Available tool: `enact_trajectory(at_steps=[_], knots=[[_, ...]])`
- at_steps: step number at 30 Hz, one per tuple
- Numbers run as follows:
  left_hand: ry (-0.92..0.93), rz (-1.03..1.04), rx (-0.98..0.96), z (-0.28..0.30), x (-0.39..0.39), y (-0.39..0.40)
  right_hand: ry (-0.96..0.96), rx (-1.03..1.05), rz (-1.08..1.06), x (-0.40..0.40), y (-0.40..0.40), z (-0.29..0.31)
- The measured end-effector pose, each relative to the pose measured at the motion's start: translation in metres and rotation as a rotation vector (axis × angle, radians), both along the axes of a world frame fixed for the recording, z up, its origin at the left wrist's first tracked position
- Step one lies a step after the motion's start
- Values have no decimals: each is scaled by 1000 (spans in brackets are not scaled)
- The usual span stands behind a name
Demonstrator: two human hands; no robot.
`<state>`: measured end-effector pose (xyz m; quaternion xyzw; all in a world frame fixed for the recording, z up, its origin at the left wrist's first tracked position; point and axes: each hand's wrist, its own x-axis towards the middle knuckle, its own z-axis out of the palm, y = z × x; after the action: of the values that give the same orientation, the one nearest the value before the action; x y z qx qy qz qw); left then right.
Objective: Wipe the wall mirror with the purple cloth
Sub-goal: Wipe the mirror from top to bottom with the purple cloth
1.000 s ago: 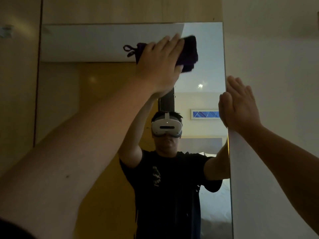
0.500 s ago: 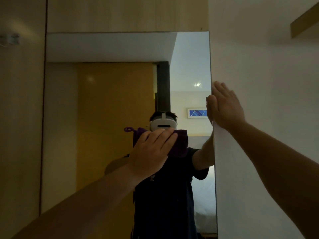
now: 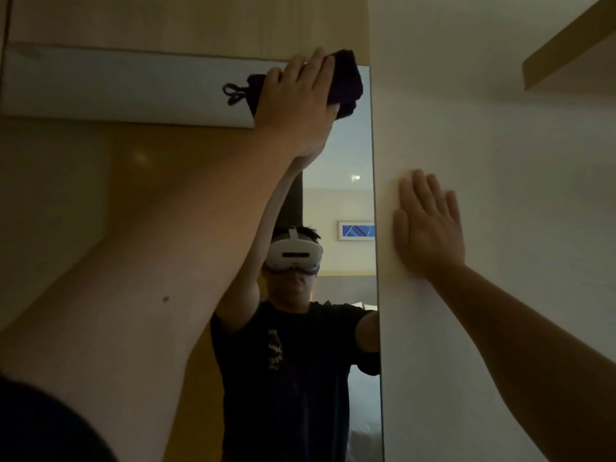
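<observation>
The tall wall mirror [image 3: 100, 201] fills the left and middle of the head view. A dark purple cloth [image 3: 348, 83], folded into a wad with a loop dangling at its left, lies against the glass near the mirror's top right corner. My left hand [image 3: 296, 105] presses it there with fingers laid flat over it, arm raised high. My right hand [image 3: 428, 228] rests flat on the white wall [image 3: 500, 155] just right of the mirror's edge, fingers straight and pointing up. The mirror reflects a person in a dark shirt wearing a headset.
A wooden panel [image 3: 166, 21] runs above the mirror. A wooden shelf or beam [image 3: 566, 45] juts from the wall at the upper right. The white wall stands forward of the mirror's right edge. The room is dim.
My left hand has swept the cloth from mid-mirror back up to the top right corner. My right hand has shifted from the mirror's edge onto the wall, a little farther right.
</observation>
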<state>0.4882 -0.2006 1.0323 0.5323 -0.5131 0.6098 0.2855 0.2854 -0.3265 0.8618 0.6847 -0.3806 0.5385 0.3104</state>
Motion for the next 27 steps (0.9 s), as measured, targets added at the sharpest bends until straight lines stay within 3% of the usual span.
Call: enact_trajectory(at_steps=[4, 10, 15, 21, 27], knots=[[-157, -43, 43, -52, -2, 0, 6, -26, 0, -1, -4, 0], [-318, -92, 280, -236, 6, 13, -11, -23, 40, -2, -1, -1], [-363, -52, 359, -323, 17, 18, 6, 32, 66, -5, 12, -6], [-365, -168, 277, -328, 18, 29, -10, 111, 159, -3, 38, -23], [-278, -248, 103, -303, 58, 70, -69, 37, 316, 30, 100, -43]])
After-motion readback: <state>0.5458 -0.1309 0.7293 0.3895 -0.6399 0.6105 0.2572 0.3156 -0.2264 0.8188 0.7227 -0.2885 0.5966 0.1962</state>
